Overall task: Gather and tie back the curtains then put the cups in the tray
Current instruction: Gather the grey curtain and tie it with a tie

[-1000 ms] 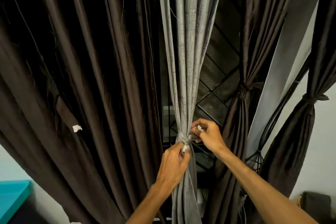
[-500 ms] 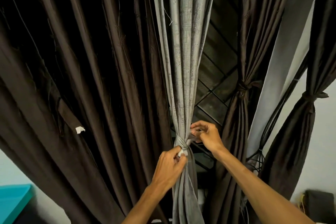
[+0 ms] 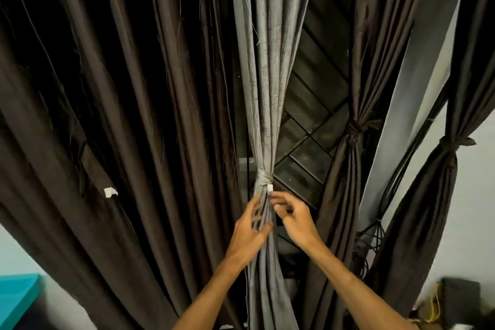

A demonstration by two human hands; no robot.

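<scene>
Hanging in the middle of the view, the grey curtain (image 3: pixel 267 83) is cinched into a narrow bundle by its tie (image 3: pixel 263 176), with a white tab (image 3: pixel 270 188) just under the wrap. Half a second ago both hands pinched the tie's ends; now they have let go and sit lower, below the knot. The left hand (image 3: pixel 250 232) lies open, its spread fingers resting on the folds under the tie. The right hand (image 3: pixel 294 218) hovers just right of the bundle, fingers loosely curled and holding nothing, fingertips close to the tab. To the left a brown curtain (image 3: pixel 134 115) hangs loose. To the right two more brown curtains (image 3: pixel 353 169) are tied, with a dark grille (image 3: pixel 308 115) between them and the grey one
</scene>
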